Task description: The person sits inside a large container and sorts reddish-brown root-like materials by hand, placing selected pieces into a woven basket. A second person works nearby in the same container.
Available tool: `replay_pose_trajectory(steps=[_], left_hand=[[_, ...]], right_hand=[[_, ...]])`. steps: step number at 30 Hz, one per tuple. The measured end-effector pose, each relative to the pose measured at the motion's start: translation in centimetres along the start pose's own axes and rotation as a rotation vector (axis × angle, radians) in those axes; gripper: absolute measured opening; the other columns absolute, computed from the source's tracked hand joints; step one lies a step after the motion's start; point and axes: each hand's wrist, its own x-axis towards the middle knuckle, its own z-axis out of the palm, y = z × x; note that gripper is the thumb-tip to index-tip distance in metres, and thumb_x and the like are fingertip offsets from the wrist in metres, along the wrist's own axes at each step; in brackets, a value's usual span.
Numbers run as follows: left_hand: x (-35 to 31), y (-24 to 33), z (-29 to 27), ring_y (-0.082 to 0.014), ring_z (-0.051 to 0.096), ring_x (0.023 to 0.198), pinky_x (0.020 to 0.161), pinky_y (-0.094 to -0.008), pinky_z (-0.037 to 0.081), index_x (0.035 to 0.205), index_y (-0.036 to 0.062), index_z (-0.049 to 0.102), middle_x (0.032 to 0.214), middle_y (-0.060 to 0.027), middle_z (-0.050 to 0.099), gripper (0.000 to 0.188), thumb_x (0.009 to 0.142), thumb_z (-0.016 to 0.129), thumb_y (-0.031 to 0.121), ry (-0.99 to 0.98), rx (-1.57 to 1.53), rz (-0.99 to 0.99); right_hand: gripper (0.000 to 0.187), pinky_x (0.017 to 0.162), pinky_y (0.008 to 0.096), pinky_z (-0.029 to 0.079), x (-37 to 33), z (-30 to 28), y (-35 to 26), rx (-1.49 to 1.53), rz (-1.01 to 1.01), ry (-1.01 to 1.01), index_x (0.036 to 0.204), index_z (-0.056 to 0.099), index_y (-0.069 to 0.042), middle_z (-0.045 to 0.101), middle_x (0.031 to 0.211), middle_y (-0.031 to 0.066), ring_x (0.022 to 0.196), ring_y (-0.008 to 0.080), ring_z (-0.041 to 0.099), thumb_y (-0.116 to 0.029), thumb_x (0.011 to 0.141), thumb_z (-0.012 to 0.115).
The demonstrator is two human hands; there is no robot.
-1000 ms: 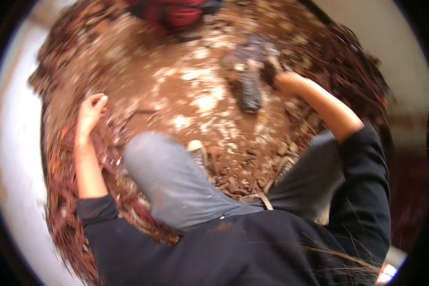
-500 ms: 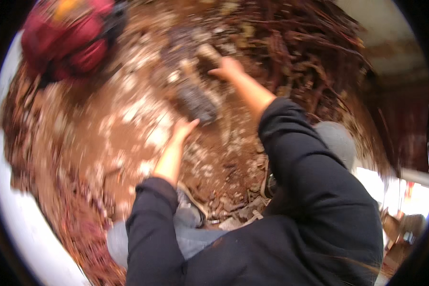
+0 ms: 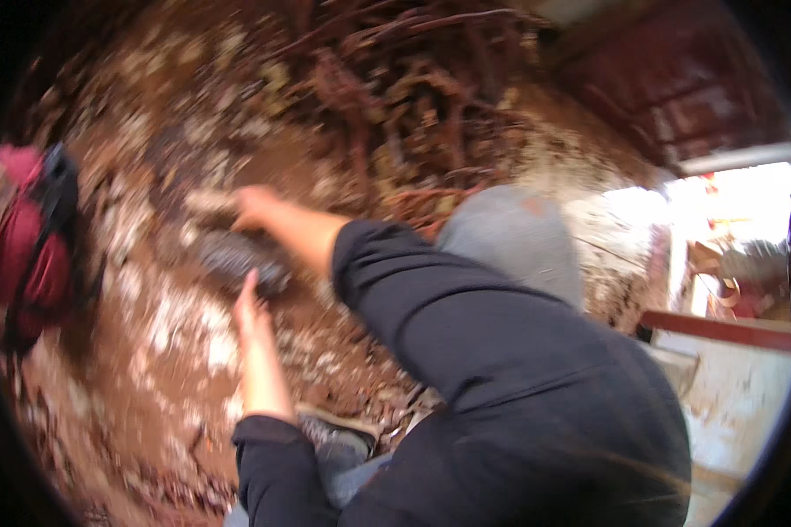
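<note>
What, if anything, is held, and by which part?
Cannot tell: blur hides any grip. The right hand is at the right end of a pale chunk, the left hand by a dark block.

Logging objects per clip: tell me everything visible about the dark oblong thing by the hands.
The dark oblong thing is grey-black with a rough, ridged-looking surface; blur hides its material and parts. It lies on the brown, littered ground, slanting from upper left to lower right. The left hand overlaps its near edge, the right hand is beyond it; contact is unclear.
</note>
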Motion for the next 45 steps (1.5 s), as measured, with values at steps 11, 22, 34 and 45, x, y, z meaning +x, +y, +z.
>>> replay_pose_trajectory(steps=[11, 22, 34, 45], left_hand=[[-7.2, -13.1, -3.3, -0.0307, 0.060, 0.095, 0.084, -0.0455, 0.051, 0.117, -0.0092, 0.049, 0.112, -0.0162, 0.060, 0.061, 0.065, 0.079, 0.003, 0.387, -0.580, -0.102], [-12.1, -8.1, -1.7, -0.0303, 0.064, 0.095, 0.082, -0.0454, 0.053, 0.116, 0.0033, 0.056, 0.107, -0.0124, 0.065, 0.046, 0.076, 0.071, 0.020, 0.132, -0.491, -0.016], [-19.3, 1.0, 5.3, -0.0308, 0.060, 0.100, 0.093, -0.0444, 0.048, 0.116, -0.0021, 0.053, 0.112, -0.0136, 0.061, 0.040, 0.077, 0.062, 0.001, -0.302, -0.558, 0.564], [-27.5, 6.0, 11.2, -0.0286, 0.054, 0.110, 0.096, -0.0379, 0.045, 0.130, -0.0001, 0.041, 0.122, -0.0126, 0.054, 0.058, 0.075, 0.059, 0.001, -0.521, -0.609, 0.804]], right_hand=[[0.069, 0.087, 0.0407, 0.048, -16.3, 5.7, -2.3, 0.020, 0.013, -0.078, 0.118, 0.056, -0.009, 0.062, 0.110, 0.0186, 0.104, 0.0344, 0.059, -0.033, 0.058, 0.081], [0.062, 0.086, 0.0367, 0.049, -22.0, -1.5, -3.5, 0.082, 0.230, -0.020, 0.105, 0.064, -0.004, 0.065, 0.106, 0.0169, 0.101, 0.0302, 0.062, -0.033, 0.055, 0.085], [0.053, 0.076, 0.0339, 0.050, -26.0, -18.9, -13.6, 0.268, -0.300, 0.018, 0.101, 0.064, 0.004, 0.067, 0.093, 0.0139, 0.085, 0.0216, 0.064, -0.022, 0.060, 0.083], [0.059, 0.086, 0.0275, 0.044, -31.7, -20.1, -14.3, 0.639, -0.564, 0.098, 0.123, 0.051, 0.001, 0.061, 0.109, 0.0064, 0.099, 0.0130, 0.055, -0.035, 0.081, 0.072]])
